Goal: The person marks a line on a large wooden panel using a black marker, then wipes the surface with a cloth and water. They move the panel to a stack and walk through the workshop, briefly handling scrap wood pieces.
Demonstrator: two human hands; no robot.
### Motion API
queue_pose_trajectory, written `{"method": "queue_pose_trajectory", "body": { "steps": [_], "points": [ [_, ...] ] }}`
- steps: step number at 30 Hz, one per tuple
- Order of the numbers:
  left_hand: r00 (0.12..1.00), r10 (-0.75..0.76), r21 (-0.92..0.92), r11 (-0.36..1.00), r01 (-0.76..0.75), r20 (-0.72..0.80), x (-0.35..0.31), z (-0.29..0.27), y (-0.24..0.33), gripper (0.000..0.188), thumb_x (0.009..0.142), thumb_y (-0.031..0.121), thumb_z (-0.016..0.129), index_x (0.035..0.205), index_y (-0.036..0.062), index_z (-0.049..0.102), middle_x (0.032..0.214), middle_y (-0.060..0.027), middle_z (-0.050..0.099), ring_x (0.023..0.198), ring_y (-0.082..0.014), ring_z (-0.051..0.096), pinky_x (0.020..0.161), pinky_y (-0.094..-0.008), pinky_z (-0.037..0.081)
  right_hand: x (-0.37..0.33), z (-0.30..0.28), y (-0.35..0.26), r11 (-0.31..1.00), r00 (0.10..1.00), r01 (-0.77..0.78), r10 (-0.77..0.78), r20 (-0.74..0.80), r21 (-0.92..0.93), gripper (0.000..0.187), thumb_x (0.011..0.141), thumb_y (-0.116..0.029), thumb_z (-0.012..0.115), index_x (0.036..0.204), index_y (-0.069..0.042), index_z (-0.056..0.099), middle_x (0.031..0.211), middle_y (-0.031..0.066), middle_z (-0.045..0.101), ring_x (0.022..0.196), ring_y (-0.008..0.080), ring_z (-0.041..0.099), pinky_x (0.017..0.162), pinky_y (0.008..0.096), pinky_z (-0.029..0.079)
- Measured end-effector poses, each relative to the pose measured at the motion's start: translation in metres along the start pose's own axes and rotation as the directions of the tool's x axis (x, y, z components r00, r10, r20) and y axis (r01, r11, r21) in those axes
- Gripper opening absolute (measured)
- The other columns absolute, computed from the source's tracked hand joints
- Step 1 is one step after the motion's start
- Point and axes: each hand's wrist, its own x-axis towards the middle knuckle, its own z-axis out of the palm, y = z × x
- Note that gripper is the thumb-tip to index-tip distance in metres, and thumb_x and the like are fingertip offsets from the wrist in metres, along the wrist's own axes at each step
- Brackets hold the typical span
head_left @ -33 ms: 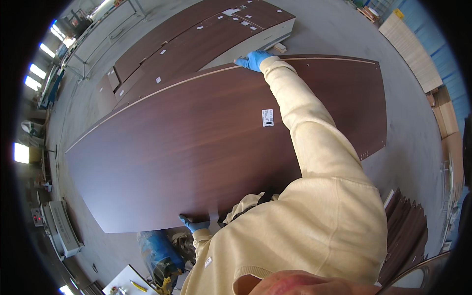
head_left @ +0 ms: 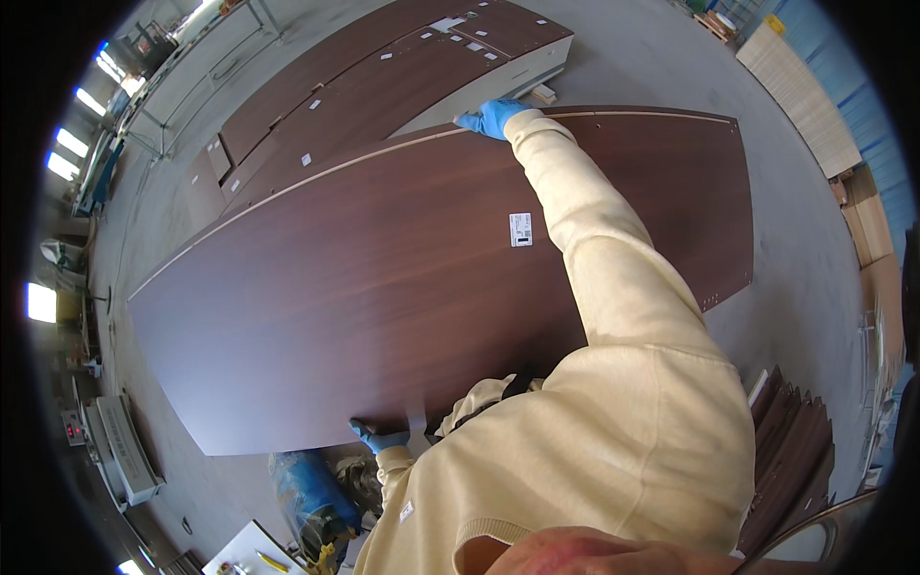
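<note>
1. My left hand (head_left: pixel 381 440), blue-gloved, is grasping the near edge of the brown panel (head_left: pixel 383 287).
2. From here, I'm seeing that panel spreading before the body, reddish-brown, faintly grained, shining paler leftward and carrying a white label (head_left: pixel 519 230).
3. My right hand (head_left: pixel 492 119) is clasping its pale-striped far edge.
4. Beyond, more brown boards (head_left: pixel 383 86) are lying.

Wide brown board (head_left: pixel 402 268) spans my view, white label (head_left: pixel 520 230) face up. I see the wearer's blue-gloved right hand (head_left: pixel 491 120) gripping its far edge, left hand (head_left: pixel 381 439) holding the near one. Beyond: stacked brown panels (head_left: pixel 422 86). Lower right: dark brown strips (head_left: pixel 793 450). Bottom left: yellow pen (head_left: pixel 272 563) on a white sheet (head_left: pixel 235 551).
</note>
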Motion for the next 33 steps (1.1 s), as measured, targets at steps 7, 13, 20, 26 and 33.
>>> {"method": "queue_pose_trajectory", "body": {
  "steps": [7,13,20,26,33],
  "points": [
    [0.999,0.035,0.041,0.999,-0.035,0.004,0.042,0.104,-0.063,0.091,0.084,0.08,0.058,0.153,0.0218,0.048,0.158,-0.0044,0.046,0.143,-0.0329,0.039,0.118,-0.0572,0.031,0.082,-0.009,0.09,0.996,0.994,-0.091,0.09,0.066,0.013,0.084,0.093,-0.08,0.044,0.128,-0.009,0.072,0.132,0.0227,0.068,0.128,0.0431,0.06,0.111,0.0495,0.044],
    [0.995,0.079,0.09,0.992,-0.085,0.067,0.077,0.193,-0.135,0.093,0.082,0.083,0.059,0.151,0.0213,0.051,0.155,-0.004,0.049,0.139,-0.0326,0.043,0.116,-0.0551,0.034,0.164,-0.034,0.197,0.995,0.996,-0.095,0.094,0.01,0.032,0.093,0.09,-0.085,0.042,0.124,-0.004,0.073,0.133,0.0238,0.067,0.13,0.0431,0.059,0.112,0.0504,0.043],
    [0.996,0.036,0.097,0.995,-0.029,-0.078,0.09,0.306,-0.211,0.096,0.077,0.082,0.065,0.15,0.0212,0.051,0.155,-0.0047,0.05,0.138,-0.0336,0.044,0.115,-0.0584,0.036,0.248,-0.073,0.291,0.984,0.975,-0.176,0.176,0.136,-0.006,0.095,0.088,-0.088,0.039,0.119,-0.006,0.076,0.129,0.021,0.069,0.127,0.0409,0.061,0.11,0.0488,0.045],
    [0.999,-0.014,0.057,0.998,0.017,-0.053,0.128,0.366,-0.246,0.092,0.076,0.081,0.068,0.145,0.0213,0.057,0.151,-0.0056,0.054,0.136,-0.0345,0.046,0.114,-0.0591,0.036,0.321,-0.084,0.333,0.985,0.971,-0.17,0.167,0.171,0.005,0.096,0.09,-0.086,0.039,0.127,-0.003,0.072,0.138,0.0243,0.064,0.131,0.0442,0.057,0.113,0.0489,0.042],
    [0.995,-0.002,0.025,1.0,0.004,-0.102,0.194,0.455,-0.277,0.089,0.076,0.078,0.07,0.145,0.0227,0.057,0.155,-0.0043,0.051,0.138,-0.0334,0.045,0.114,-0.0577,0.036,0.424,-0.108,0.347,0.984,0.968,-0.18,0.178,0.175,-0.001,0.096,0.09,-0.086,0.039,0.133,-0.006,0.069,0.14,0.024,0.062,0.134,0.045,0.055,0.114,0.0497,0.041]
  ]
}}
